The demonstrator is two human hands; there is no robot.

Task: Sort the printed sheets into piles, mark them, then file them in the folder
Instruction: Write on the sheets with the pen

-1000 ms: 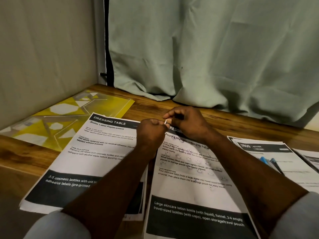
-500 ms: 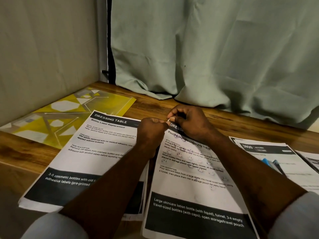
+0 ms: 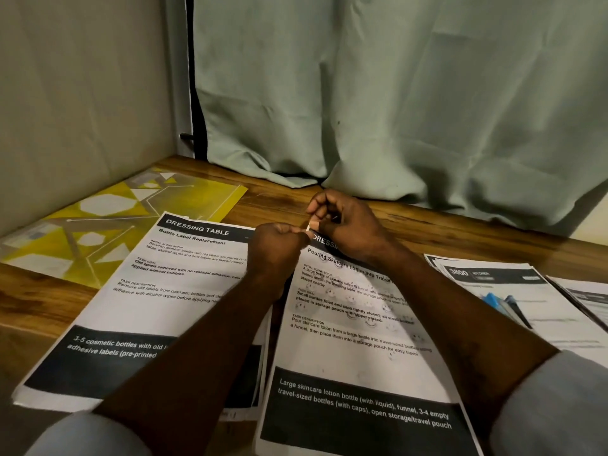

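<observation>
The desk is ending at the back against a pale green curtain, whose hem is lying on the wood, and at the upper left of the frame against a plain wall. A strip of bare wood is running between the curtain hem and the tops of the papers, widest at the centre right. A smaller bare patch is showing at the left edge below the yellow folder, which is lying flat beside the wall. Just right of the folder, and overlapping its corner, the left pile, headed "Bottle Label Replacement", is lying. The middle pile, about pouring skincare lotion, is sitting beside it with a narrow gap between them. A third pile, headed "Kitchen", is lying at the right with blue pens on it, and more sheets are running off the right edge. Both forearms are reaching over the piles from the bottom of the frame. Above the top of the middle pile, the left hand is clenching into a fist, its thumb and fingertip meeting a small white piece. The right hand, fingers curled, is pinching the same piece from the other side.
</observation>
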